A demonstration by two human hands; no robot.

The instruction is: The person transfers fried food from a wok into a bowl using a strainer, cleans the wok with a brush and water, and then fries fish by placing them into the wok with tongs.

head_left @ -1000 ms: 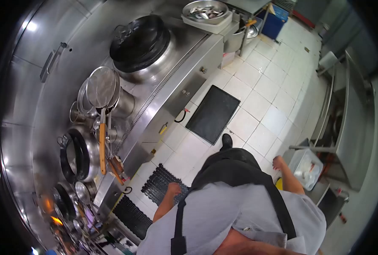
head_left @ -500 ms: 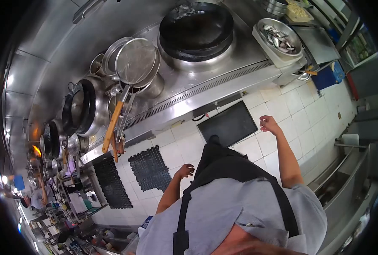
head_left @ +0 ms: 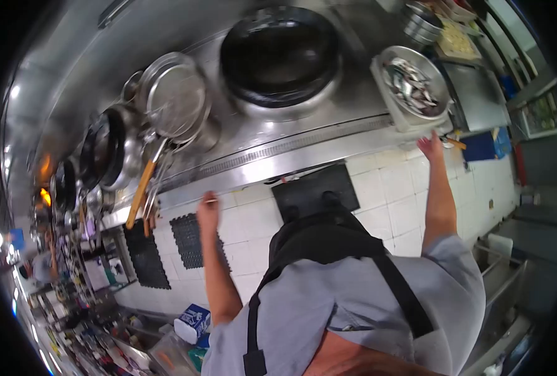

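My right hand (head_left: pixel 432 148) reaches forward with its fingers apart and nothing visible in them. Just beyond its fingertips, a metal bowl (head_left: pixel 442 81) full of small silvery fish (head_left: pixel 411 88) rests on a pale tray (head_left: pixel 415 123). My left hand (head_left: pixel 208 214) is raised near the front edge of the steel cooking range (head_left: pixel 253 164). It is blurred, so its grip is hard to judge; a small pale mark shows at the fingers. To its left, a round mesh strainer (head_left: pixel 175 103) with a wooden handle (head_left: pixel 140 194) lies over a metal pot (head_left: pixel 204 135).
A big black wok (head_left: pixel 278 59) sits on the burner ahead. More woks (head_left: pixel 97 147) line the range at left, with a flame (head_left: pixel 45 197) farther off. A person (head_left: pixel 41 266) stands at far left. Dark mats (head_left: pixel 316 191) lie on the tiled floor. Steel sinks (head_left: pixel 501 276) are at right.
Both hands have moved forward: the right toward the bowl of fish, the left up toward the range's front edge. My view has shifted, and a second foot now shows on the mat.
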